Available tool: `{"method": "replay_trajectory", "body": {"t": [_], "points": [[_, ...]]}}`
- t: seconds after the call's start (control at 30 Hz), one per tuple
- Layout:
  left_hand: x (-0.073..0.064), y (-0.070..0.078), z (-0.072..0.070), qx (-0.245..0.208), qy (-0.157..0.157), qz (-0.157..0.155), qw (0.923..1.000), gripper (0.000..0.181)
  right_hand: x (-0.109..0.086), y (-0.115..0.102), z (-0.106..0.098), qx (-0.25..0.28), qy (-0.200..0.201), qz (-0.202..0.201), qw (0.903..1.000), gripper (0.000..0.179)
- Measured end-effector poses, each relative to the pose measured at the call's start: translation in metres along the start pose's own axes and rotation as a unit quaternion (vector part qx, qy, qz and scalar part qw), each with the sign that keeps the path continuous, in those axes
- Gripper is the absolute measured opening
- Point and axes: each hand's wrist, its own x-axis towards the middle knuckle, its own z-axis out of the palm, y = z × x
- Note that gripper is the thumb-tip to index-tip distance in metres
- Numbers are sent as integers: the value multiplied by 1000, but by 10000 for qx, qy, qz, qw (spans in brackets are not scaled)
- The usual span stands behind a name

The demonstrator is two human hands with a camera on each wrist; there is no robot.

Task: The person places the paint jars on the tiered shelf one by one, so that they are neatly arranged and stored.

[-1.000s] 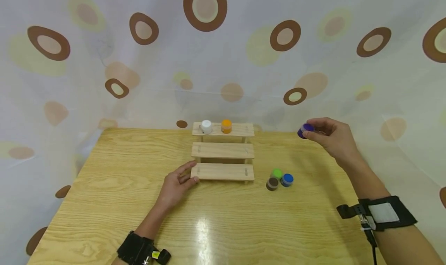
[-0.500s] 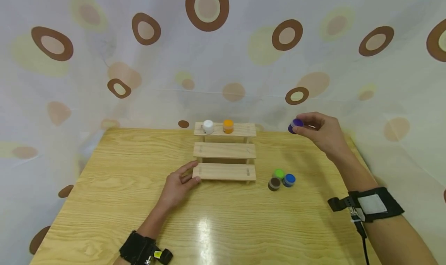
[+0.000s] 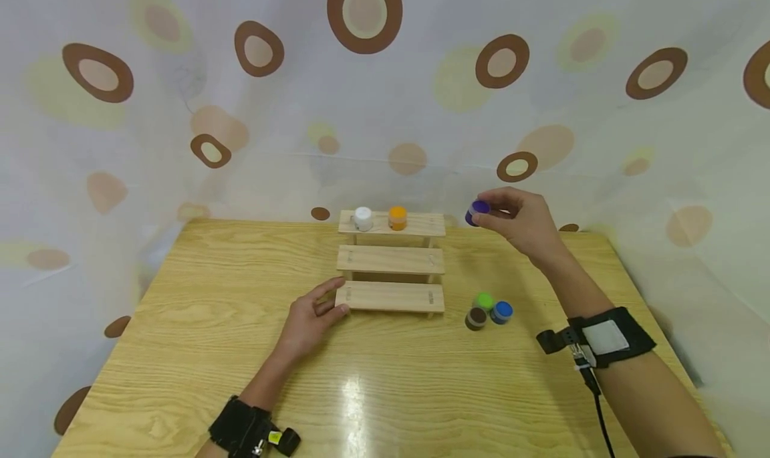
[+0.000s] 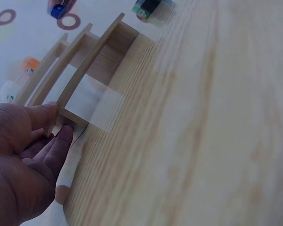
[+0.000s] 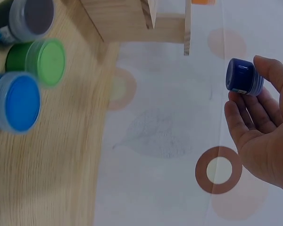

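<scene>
A small purple paint pot (image 3: 478, 212) is held between the thumb and fingers of my right hand (image 3: 522, 225), raised to the right of the top tier. In the right wrist view this pot (image 5: 240, 76) looks dark blue, its lid toward the palm. My left hand (image 3: 305, 321) grips the left end of the lowest step of a three-tier wooden stand (image 3: 391, 297). Seen from the left wrist, fingers (image 4: 42, 115) lie at both faces of that board's end. On the top tier stand a white pot (image 3: 363, 218) and an orange pot (image 3: 398, 218).
Right of the stand, a green pot (image 3: 484, 301), a dark brown pot (image 3: 476, 318) and a blue pot (image 3: 502, 312) stand close together on the wooden table (image 3: 385, 391). A patterned curtain (image 3: 289, 110) hangs behind the table's far edge.
My right hand has carried the purple pot leftward and slightly up, closer to the stand's top tier. The left hand has stayed on the lowest step. The head view has shifted slightly.
</scene>
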Motion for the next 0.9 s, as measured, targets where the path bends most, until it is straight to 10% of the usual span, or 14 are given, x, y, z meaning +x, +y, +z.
{"method": "replay_trajectory", "body": {"t": [0.9], "points": [[-2, 0, -1, 188, -11, -16, 9998, 56, 30, -6, 49, 330, -172, -85, 9993, 38]]}}
